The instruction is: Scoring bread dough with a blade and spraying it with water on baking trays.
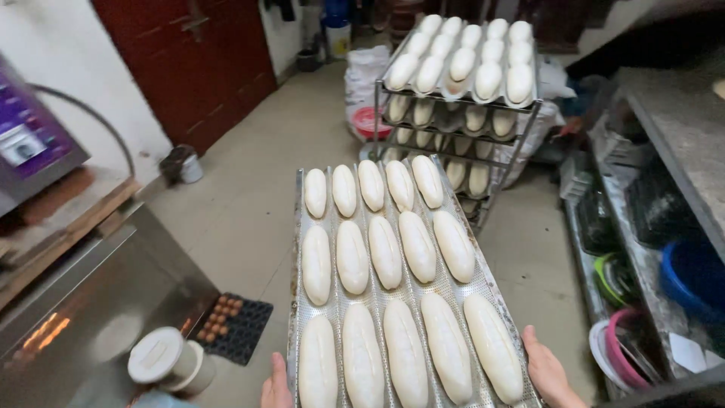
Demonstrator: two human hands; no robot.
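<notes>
Since the frame cuts both hands at the bottom edge, only part of each shows: left hand [276, 385] at the tray's [483, 283] near left corner, thumb up along its edge; right hand [549, 372] at the near right corner, thumb lying against the rim. Fingers of both go under the tray, hidden, so can't tell if they're spread or pressed together. Both hands grip it.

Tray: perforated metal, channelled, held in the air above the floor [249, 196], long axis pointing away. Near end cut off by the frame. It carries dough loaves [385, 253], pale and unbaked, five per row, three rows, one per channel slot.

Rack [377, 121] stands ahead, just past the tray's far end. Its top tray is full of the same loaves; lower shelves are loaded too, but partly hidden by the top tray and hard to count.

Left: steel surface [91, 317], white lidded tub [160, 357] near its corner, dark egg tray [230, 326] on the floor. Right: shelves with coloured bowls [691, 276], dim, contents unreadable.
</notes>
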